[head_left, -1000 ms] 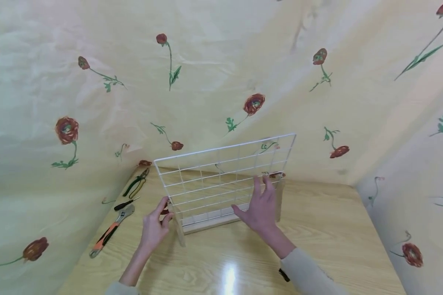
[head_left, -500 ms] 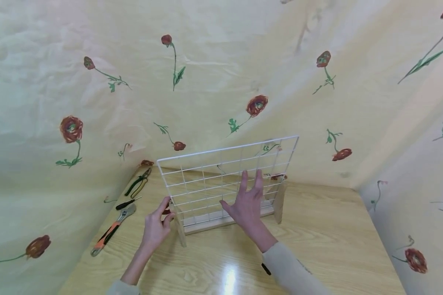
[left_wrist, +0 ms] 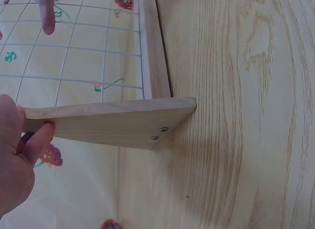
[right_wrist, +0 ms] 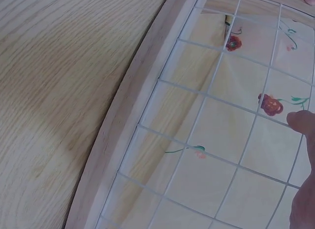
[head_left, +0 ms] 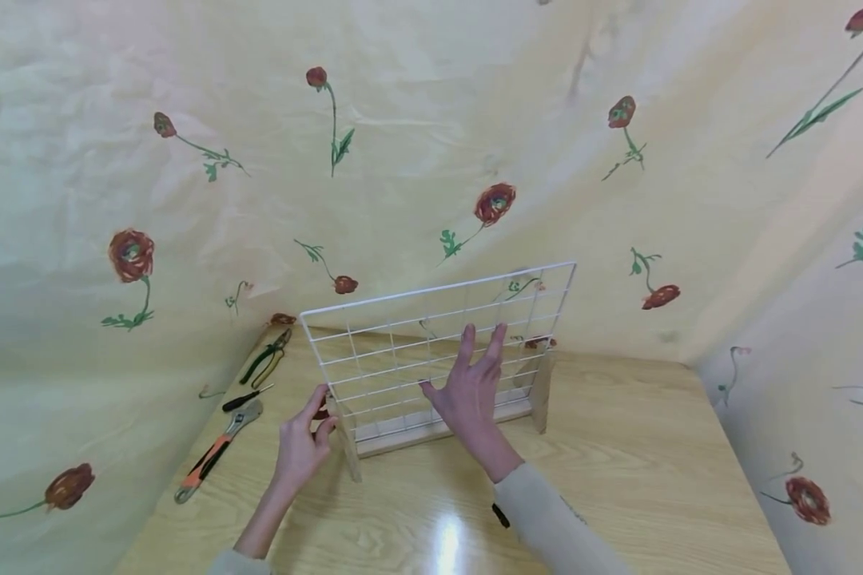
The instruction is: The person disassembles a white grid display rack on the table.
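So there's a white wire grid (head_left: 394, 348) standing at an angle near the back of the wood-grain desk (head_left: 618, 447), sitting between two wooden end pieces with a wooden rail (head_left: 410, 438) running along the bottom. The left hand (head_left: 304, 447) is over at the left wooden side panel (left_wrist: 113, 123), pinching its upper end between thumb and fingers, and the left wrist view shows two screw heads (left_wrist: 164, 129) in that panel's outer face, down near the desk. The right hand (head_left: 467, 395) is spread wide, thumb well apart from the raised fingers, in front of the grid a bit right of its middle. Honestly can't tell if it's actually touching the wires or just right up close. The right wooden side panel (head_left: 542, 391) is past that hand, at the other end of the rail. Along the desk's left side you've got pliers (head_left: 279, 342) at the back, then a black-handled screwdriver (head_left: 240, 401), then an orange-and-black adjustable wrench (head_left: 219, 450) nearest the person. Some small black thing (head_left: 500, 516) pokes out beside the right sleeve (head_left: 554, 519), too hidden to identify. Behind it all hangs a cream sheet (head_left: 403, 160) with red flowers.
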`<state>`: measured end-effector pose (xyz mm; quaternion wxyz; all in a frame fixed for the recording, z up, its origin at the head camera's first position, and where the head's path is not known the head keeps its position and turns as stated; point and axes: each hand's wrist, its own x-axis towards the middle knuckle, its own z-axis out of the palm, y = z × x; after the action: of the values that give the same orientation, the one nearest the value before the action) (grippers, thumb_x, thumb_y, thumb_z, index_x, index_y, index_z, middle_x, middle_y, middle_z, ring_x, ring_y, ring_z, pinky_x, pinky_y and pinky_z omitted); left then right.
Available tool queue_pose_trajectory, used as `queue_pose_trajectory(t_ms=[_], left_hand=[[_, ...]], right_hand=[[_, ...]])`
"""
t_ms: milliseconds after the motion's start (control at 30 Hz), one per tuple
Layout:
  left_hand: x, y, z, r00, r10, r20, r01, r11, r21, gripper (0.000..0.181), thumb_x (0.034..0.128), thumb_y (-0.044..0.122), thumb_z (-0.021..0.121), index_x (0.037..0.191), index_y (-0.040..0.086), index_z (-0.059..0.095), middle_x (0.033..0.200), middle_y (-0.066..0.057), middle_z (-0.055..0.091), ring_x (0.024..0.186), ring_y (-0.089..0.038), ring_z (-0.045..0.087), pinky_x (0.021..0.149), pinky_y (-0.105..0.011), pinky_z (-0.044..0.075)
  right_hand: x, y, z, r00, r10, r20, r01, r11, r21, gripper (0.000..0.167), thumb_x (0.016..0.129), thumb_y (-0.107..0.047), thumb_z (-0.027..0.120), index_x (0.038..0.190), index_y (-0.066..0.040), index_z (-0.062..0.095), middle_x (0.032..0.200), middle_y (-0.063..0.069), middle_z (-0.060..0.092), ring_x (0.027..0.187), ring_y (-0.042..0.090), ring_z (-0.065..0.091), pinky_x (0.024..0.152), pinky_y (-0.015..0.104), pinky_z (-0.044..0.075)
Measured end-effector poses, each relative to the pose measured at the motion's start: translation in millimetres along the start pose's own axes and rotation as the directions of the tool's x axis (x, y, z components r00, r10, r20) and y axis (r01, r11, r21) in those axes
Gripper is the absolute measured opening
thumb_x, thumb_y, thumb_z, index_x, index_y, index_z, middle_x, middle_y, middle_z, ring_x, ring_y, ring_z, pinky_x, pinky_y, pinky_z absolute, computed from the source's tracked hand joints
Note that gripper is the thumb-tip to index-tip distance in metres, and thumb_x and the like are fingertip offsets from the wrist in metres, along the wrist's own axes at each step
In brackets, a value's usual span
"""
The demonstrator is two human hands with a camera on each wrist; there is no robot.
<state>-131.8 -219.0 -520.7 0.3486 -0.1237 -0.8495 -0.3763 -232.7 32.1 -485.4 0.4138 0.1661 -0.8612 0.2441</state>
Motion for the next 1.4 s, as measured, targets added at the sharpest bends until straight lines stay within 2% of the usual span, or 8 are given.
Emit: queue_pose_trajectory(t_ms=[167,400,533,667,767,900,1067,1400], left_hand=[[-2.5,3.1,-3.0,1.000,-0.006,0.009,0.005,1.000,0.010,0.058,0.0753,-0.023,0.073,0.130,-0.012,0.056,0.100,-0.029,0.068,0.078,-0.037,0.071,0.059,-0.020,0.059],[-0.1,5.6,-3.9,0.998,-0.055,0.021,0.055,0.998,0.007,0.054,0.0783,-0.022,0.071,0.129,-0.010,0.057,0.099,-0.026,0.068,0.079,-0.036,0.071,0.060,-0.025,0.061],[-0.2,4.2,-2.4,0.998,-0.069,0.013,0.069,0.998,0.008,0.054,0.0779,-0.022,0.072,0.128,-0.011,0.057,0.095,-0.026,0.067,0.076,-0.034,0.070,0.058,-0.021,0.059],[0.9,3.7,-2.4,0.998,-0.069,-0.004,0.069,0.997,0.017,0.054,0.0777,-0.023,0.070,0.128,-0.007,0.058,0.092,-0.024,0.067,0.075,-0.033,0.070,0.056,-0.017,0.057],[1.7,3.7,-2.3,0.998,-0.061,0.002,0.061,0.998,0.022,0.055,0.0771,-0.023,0.070,0.127,-0.005,0.059,0.092,-0.023,0.067,0.075,-0.033,0.070,0.057,-0.019,0.058],[-0.2,3.4,-1.3,0.998,-0.064,0.012,0.064,0.998,0.012,0.055,0.0763,-0.024,0.070,0.126,-0.004,0.059,0.092,-0.024,0.067,0.076,-0.034,0.071,0.058,-0.021,0.059],[-0.1,4.0,-0.4,0.997,-0.069,0.015,0.069,0.998,0.001,0.053,0.0772,-0.024,0.070,0.125,-0.004,0.059,0.092,-0.024,0.067,0.077,-0.035,0.071,0.059,-0.025,0.060],[0.3,5.8,-0.2,0.998,-0.065,0.013,0.065,0.998,0.010,0.051,0.0794,-0.022,0.070,0.126,-0.004,0.059,0.092,-0.024,0.067,0.077,-0.035,0.071,0.057,-0.028,0.061]], right_hand=[[-2.7,1.2,0.9,0.999,-0.036,-0.028,0.036,0.999,-0.006,0.150,0.052,-0.039,0.100,0.155,-0.010,-0.005,0.156,0.027,-0.019,0.132,0.056,0.030,0.093,0.069,0.047],[-1.7,4.3,4.3,0.994,-0.071,-0.081,0.073,0.997,0.023,0.140,0.055,-0.038,0.098,0.154,-0.008,0.003,0.156,0.028,-0.014,0.127,0.056,0.035,0.087,0.065,0.050],[2.2,3.5,3.1,0.993,-0.081,-0.085,0.083,0.996,0.020,0.138,0.055,-0.038,0.098,0.153,-0.006,0.006,0.156,0.029,-0.013,0.128,0.054,0.035,0.085,0.063,0.052],[8.0,1.9,0.2,0.993,-0.080,-0.086,0.081,0.996,0.019,0.138,0.055,-0.038,0.098,0.153,-0.005,0.006,0.155,0.029,-0.013,0.128,0.054,0.034,0.089,0.062,0.051],[11.6,0.8,-3.5,0.994,-0.072,-0.086,0.074,0.997,0.020,0.141,0.054,-0.037,0.098,0.153,-0.006,0.004,0.155,0.029,-0.012,0.126,0.055,0.035,0.090,0.062,0.049],[12.1,-0.4,-7.0,0.994,-0.067,-0.082,0.069,0.998,0.012,0.142,0.053,-0.036,0.099,0.153,-0.007,0.003,0.155,0.030,-0.011,0.123,0.056,0.038,0.085,0.061,0.051],[13.0,0.3,-7.7,0.993,-0.071,-0.092,0.073,0.997,0.024,0.141,0.053,-0.037,0.099,0.153,-0.006,0.006,0.155,0.030,-0.011,0.125,0.055,0.036,0.085,0.062,0.052],[22.2,-1.2,-11.2,0.989,-0.093,-0.114,0.098,0.994,0.042,0.141,0.052,-0.038,0.099,0.153,-0.005,0.006,0.155,0.031,-0.010,0.131,0.054,0.032,0.095,0.063,0.046]])
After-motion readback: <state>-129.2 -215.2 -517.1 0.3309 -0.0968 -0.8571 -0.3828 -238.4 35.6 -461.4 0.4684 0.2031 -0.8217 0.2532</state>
